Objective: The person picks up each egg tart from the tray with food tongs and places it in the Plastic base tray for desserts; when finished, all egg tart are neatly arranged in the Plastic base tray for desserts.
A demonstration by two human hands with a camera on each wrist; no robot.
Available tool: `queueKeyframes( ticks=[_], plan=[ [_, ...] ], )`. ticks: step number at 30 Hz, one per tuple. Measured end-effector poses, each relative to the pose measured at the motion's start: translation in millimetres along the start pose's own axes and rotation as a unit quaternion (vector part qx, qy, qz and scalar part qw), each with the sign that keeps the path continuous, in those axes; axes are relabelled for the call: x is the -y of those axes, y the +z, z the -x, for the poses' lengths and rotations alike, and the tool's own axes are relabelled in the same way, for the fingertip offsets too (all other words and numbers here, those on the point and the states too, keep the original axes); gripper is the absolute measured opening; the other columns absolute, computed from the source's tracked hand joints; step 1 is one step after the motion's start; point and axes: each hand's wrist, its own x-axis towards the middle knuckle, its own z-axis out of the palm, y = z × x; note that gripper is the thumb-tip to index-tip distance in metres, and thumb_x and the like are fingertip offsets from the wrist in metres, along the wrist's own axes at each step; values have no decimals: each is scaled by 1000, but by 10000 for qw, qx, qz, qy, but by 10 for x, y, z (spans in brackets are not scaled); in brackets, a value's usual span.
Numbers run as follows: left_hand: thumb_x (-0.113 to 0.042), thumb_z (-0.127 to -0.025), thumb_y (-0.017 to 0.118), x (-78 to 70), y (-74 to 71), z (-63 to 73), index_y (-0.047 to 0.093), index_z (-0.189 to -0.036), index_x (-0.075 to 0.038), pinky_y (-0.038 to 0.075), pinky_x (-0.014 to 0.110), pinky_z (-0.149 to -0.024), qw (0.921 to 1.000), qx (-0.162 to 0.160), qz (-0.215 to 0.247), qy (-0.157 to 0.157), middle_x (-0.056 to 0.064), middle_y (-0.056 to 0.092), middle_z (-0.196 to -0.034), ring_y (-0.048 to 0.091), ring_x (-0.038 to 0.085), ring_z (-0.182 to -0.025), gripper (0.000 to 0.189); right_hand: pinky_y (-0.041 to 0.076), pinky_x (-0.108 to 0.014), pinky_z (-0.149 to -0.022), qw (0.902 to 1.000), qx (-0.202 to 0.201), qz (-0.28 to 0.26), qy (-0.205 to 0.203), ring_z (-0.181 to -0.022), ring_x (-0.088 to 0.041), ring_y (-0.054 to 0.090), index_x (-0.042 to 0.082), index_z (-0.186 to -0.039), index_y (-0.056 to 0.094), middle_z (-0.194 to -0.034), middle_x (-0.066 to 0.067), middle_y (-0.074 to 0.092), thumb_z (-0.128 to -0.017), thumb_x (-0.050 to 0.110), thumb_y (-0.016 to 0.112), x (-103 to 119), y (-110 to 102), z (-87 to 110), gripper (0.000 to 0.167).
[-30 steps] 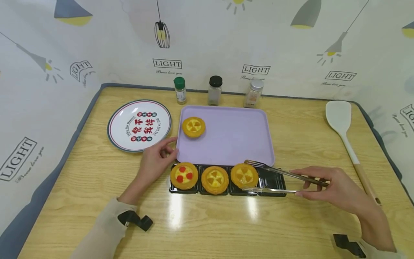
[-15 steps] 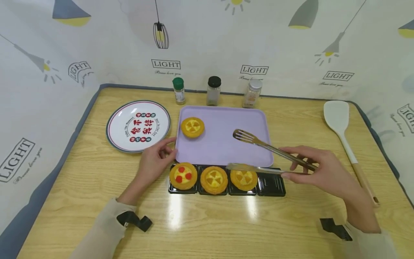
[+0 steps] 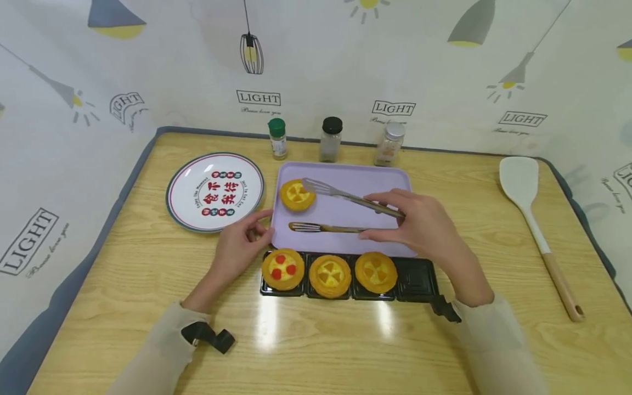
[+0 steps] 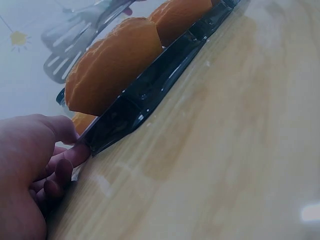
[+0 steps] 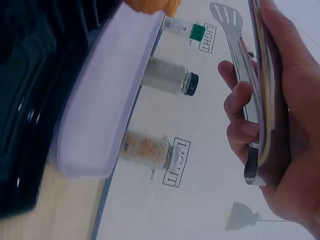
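Grips the metal tongs in the right hand, with fingers and thumb clamped round them, and holds them out over the purple tray! Has the two arms well apart, with the slotted ends pointing left. Crosses the right edge of the lone tart, there at the tray's far left, with the far end in the head view; cannot tell about contact. Holds the near end on the near side of that tart, over or on the tray, cannot tell which.

Over to the left now: touches the tray's left edge with the thumb and forefinger of the left hand, near the left end of the black box. Cannot tell whether to call it a pinch. See in that box, just nearer than the tray, from the left: red-spotted tart, middle tart, third tart, each in a separate compartment. Look far, beyond the tray: green-lidded jar, black-lidded jar, silver-lidded jar. Spot the round plate left of the tray, and well off to the right, the white spatula.
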Motion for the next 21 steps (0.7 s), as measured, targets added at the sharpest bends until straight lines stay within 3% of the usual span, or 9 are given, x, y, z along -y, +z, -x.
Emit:
queueKeyframes(
  ticks=[5, 10, 15, 21],
  plan=[
    [-18, -89, 72, -18, -1, -6, 66, -125, -13, 42, 25, -52, 10000, -25, 6, 16, -5, 66, -79, 53, 15, -60, 37, 40, -28, -47, 9991, -125, 413, -49, -51, -6, 48, 15, -117, 71, -86, 2, 65, -74, 53, 80, 23, 137, -105, 59],
    [-18, -89, 72, -25, -2, -3, 66, -126, -13, 42, 25, -51, 10000, -3, 1, 6, -5, 66, -79, 53, 15, -59, 37, 50, -35, -52, 9966, 227, 795, -41, -63, -15, 63, 8, -124, 64, -96, -8, 67, -86, 51, 69, 46, 219, -145, 57],
    [-20, -90, 71, -22, 0, -2, 66, -126, -13, 41, 25, -52, 10000, 0, -48, 16, -6, 65, -80, 52, 14, -60, 37, 54, -38, -59, 9974, 388, 589, 139, -75, -20, 67, 7, -127, 61, -104, -10, 68, -86, 47, 71, 63, 258, -165, 58],
    [-20, -91, 70, -26, -1, -3, 66, -126, -13, 41, 25, -52, 10000, 32, -21, 5, -5, 65, -80, 52, 14, -61, 36, 51, -37, -58, 9978, 249, 528, 306, -70, -19, 66, 7, -124, 64, -101, -11, 69, -83, 49, 74, 62, 320, -223, 59]
  ],
)
